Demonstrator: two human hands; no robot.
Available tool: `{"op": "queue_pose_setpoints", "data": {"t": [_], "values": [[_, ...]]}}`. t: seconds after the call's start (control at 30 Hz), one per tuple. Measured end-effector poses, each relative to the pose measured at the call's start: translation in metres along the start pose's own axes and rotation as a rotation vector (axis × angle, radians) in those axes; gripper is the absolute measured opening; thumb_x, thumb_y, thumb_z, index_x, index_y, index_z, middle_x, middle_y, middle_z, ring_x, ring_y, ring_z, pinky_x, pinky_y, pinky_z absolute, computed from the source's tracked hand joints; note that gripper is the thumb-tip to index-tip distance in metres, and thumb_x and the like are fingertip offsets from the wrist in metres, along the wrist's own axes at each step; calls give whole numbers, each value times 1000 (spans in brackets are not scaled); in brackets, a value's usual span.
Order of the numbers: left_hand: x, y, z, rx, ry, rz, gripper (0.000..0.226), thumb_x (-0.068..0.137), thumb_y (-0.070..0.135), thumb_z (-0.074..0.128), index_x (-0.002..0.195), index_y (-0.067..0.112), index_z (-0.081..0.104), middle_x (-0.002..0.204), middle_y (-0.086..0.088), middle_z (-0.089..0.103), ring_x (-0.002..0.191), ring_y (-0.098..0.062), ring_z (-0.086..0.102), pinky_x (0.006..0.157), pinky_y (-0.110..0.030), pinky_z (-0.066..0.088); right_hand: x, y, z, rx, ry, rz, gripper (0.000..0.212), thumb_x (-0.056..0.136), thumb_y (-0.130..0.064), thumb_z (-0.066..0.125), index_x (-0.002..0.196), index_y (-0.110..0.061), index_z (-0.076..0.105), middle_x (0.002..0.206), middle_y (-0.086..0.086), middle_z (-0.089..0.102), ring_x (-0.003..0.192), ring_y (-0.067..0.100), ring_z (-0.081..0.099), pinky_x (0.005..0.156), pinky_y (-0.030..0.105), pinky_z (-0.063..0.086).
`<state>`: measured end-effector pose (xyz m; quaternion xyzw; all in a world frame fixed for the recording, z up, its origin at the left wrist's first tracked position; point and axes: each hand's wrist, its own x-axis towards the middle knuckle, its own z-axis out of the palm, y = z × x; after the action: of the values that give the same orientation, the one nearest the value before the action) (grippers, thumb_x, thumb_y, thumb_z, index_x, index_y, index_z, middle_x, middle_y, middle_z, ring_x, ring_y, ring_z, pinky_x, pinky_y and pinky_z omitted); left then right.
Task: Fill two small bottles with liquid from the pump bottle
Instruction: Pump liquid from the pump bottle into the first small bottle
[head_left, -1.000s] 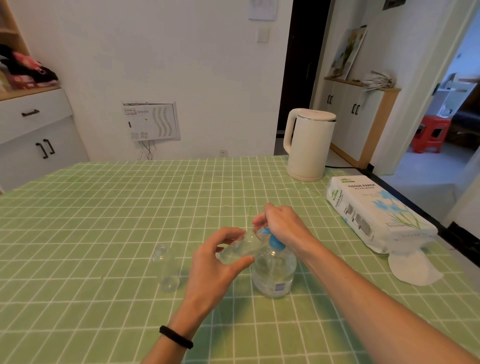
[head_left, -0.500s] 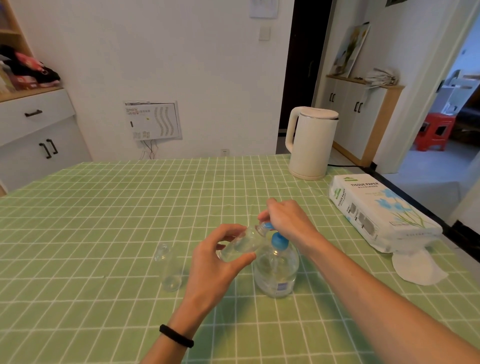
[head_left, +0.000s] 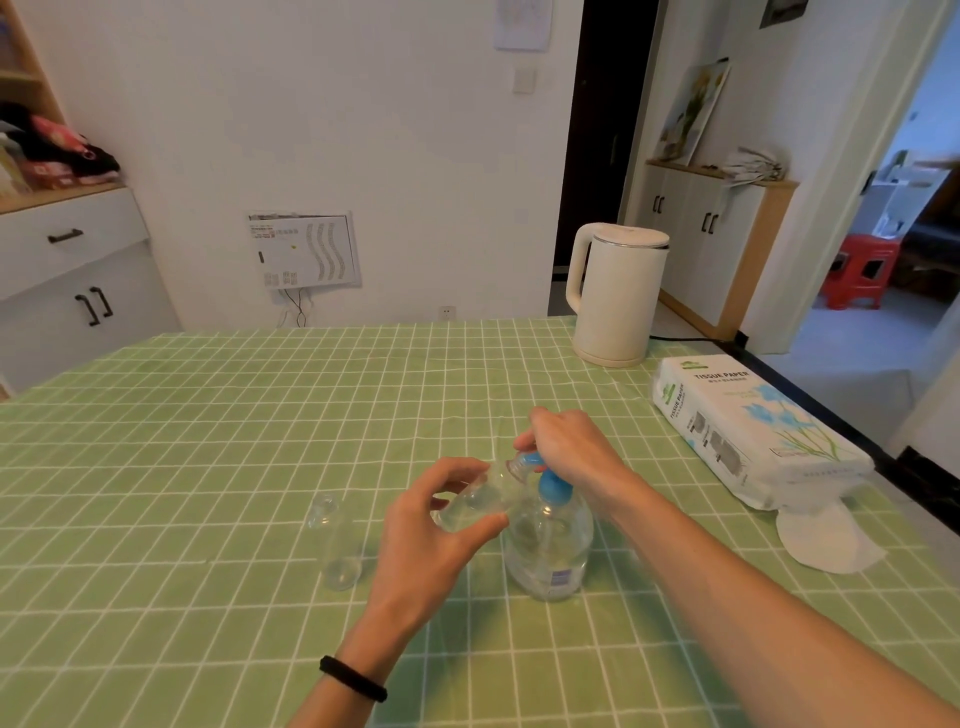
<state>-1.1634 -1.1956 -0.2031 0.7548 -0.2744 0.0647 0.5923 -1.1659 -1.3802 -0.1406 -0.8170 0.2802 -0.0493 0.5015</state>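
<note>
so the left hand (head_left: 431, 535) grips one small bottle (head_left: 480, 501) tilted, mouth at the blue spout of the pump bottle (head_left: 550, 551). The right hand (head_left: 566, 447) curls over its pump head. The other small bottle (head_left: 335, 545) stands upright just left.

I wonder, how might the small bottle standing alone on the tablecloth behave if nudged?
The standing small bottle looks clear and empty, so probably very light. Tall and narrow, it would likely tip, then roll on its round side.
</note>
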Motion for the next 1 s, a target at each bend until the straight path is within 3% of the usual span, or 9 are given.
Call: {"op": "queue_pose_setpoints", "data": {"t": [0.53,1.0], "values": [[1,-5,1,24,-5,-2,47,73,16,94,112,33,74,108,25,76,106,-3,70,88,-12,49,0,7,8,-3,46,-19,36,102,-25,45,93,-19,80,100,-7,79,103,20,71,100,43,53],[3,-1,0,-5,-4,5,45,75,16,93,110,34,73,106,23,76,105,-3,70,86,-8,47,1,-5,-1,-35,21,-27,40,106,-29,40,109,-13,77,105,-4,76,101,17,70,92,40,51]]}}
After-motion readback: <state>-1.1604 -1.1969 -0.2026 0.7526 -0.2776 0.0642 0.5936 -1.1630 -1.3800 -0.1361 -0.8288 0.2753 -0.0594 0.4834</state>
